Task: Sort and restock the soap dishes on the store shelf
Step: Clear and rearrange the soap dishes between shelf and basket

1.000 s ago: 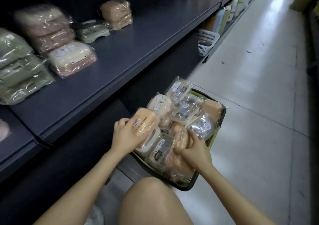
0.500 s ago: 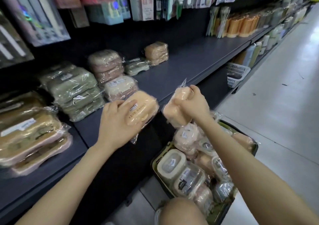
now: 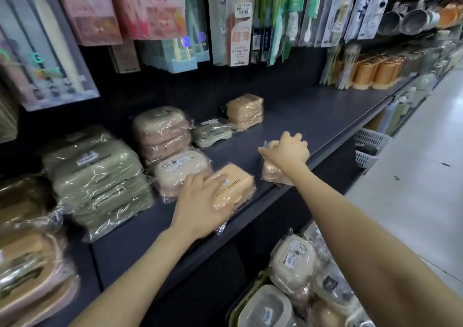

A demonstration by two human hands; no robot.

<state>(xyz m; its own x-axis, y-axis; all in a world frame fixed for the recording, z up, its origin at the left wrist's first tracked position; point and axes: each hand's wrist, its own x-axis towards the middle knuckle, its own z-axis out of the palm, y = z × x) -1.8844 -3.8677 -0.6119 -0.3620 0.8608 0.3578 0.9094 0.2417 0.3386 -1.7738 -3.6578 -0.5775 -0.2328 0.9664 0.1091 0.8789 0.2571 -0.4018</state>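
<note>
My left hand [image 3: 200, 201] grips an orange wrapped soap dish [image 3: 234, 189] printed "CUTE RABBIT", held low over the dark shelf [image 3: 313, 116] next to a cream soap dish [image 3: 180, 170]. Further right, my right hand [image 3: 288, 151] grips a peach wrapped soap dish [image 3: 271, 171] at the shelf's front edge. Stacks of wrapped dishes sit on the shelf: pink ones [image 3: 162, 133], green ones [image 3: 100, 176], one pale green dish [image 3: 210, 133] and a tan stack [image 3: 245, 111]. A basket [image 3: 240, 304] at lower right holds several more dishes.
Packaged goods hang on the wall above the shelf [image 3: 238, 21]. Orange cups [image 3: 375, 72] stand at the shelf's far right. A white basket [image 3: 368, 146] sits on the lower shelf. Tan dishes [image 3: 30, 264] are piled at far left. The aisle floor [image 3: 413, 189] runs along the right.
Both hands rose from the basket with a soap dish each and moved forward over the shelf. The view lifted from the basket to the shelf.
</note>
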